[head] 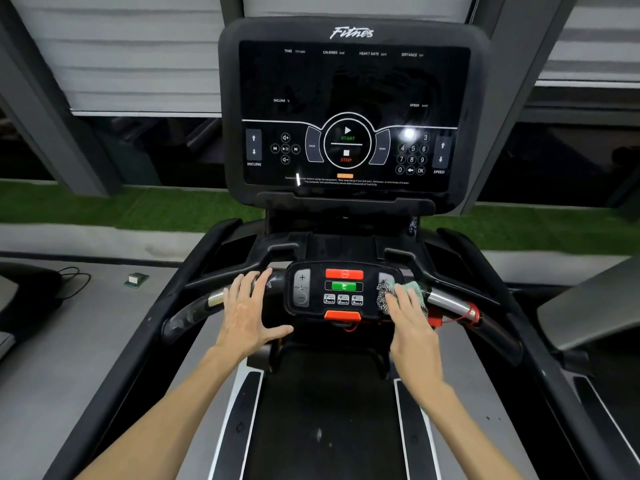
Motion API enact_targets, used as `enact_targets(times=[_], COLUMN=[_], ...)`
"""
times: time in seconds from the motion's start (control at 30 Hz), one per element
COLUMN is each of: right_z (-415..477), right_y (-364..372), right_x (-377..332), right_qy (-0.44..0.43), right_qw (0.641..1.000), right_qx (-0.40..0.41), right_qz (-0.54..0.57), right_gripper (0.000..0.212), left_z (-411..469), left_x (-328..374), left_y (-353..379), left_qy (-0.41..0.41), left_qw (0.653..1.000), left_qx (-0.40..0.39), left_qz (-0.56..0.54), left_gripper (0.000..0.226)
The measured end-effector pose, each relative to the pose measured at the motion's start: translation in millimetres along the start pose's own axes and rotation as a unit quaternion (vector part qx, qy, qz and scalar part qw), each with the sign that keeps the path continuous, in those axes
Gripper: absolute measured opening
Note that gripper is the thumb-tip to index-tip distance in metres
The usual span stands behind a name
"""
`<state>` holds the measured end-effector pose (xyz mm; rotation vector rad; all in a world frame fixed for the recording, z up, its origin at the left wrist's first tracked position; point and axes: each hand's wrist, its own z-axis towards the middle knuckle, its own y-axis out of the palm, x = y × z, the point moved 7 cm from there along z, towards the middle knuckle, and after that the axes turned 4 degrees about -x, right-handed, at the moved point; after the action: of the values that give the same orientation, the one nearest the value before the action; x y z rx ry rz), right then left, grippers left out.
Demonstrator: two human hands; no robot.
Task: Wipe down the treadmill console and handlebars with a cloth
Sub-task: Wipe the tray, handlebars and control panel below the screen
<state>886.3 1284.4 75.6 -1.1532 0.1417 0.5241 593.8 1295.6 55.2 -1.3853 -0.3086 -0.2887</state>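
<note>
The treadmill's big black console screen (349, 109) stands ahead, dark, with printed START and STOP marks. Below it a small control panel (343, 289) with red, green and orange buttons sits in the middle of the curved handlebar (194, 315). My left hand (247, 308) rests flat on the handlebar just left of that panel, fingers straight and spread. My right hand (412, 318) presses a green and checkered cloth (388, 297) against the panel's right end, fingers straight on top of it.
A red safety clip and cord (464, 315) hang on the right chrome grip. The running belt (325, 420) lies below my arms. To the left, a cable (74, 282) and a small box (136, 279) lie on the grey floor. Another machine (588, 306) stands at the right.
</note>
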Motion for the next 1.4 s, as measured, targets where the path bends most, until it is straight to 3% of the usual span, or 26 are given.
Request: enact_targets(times=[0.17,0.47,0.67,0.77,1.0,1.17,1.4], right_z=[42,-28,40,71,80,55,-2], right_y=[-9,4,-15,-16,33,56,70], right_x=[-3,2,-12,-42,-143,-170,-151], right_qy=[-0.002,-0.016,-0.021,-0.086,-0.210,-0.215,-0.129], right_qw=[1.000,1.000,0.999,0.996,0.973,0.970,0.988], right_qx=[0.019,-0.005,0.025,-0.001,-0.074,-0.102,-0.073], right_qz=[0.010,0.021,-0.021,-0.035,-0.051,-0.041,0.035], right_gripper=[0.060,0.070,0.056,0.053,0.059,0.076,0.101], left_z=[0,-1,-1,-2,-2,-1,-1], left_x=[-2,-1,0,0,-1,-3,-4], left_y=[0,-1,-2,-2,-1,-2,-11], left_qy=[0.009,0.004,0.002,0.001,0.009,0.013,0.031], left_qw=[1.000,1.000,1.000,1.000,0.999,0.999,0.995], left_qx=[-0.012,-0.012,-0.026,-0.029,-0.038,-0.041,-0.090], left_qz=[0.009,0.010,0.004,0.003,0.010,0.001,-0.021], left_gripper=[0.119,0.120,0.121,0.121,0.121,0.119,0.121])
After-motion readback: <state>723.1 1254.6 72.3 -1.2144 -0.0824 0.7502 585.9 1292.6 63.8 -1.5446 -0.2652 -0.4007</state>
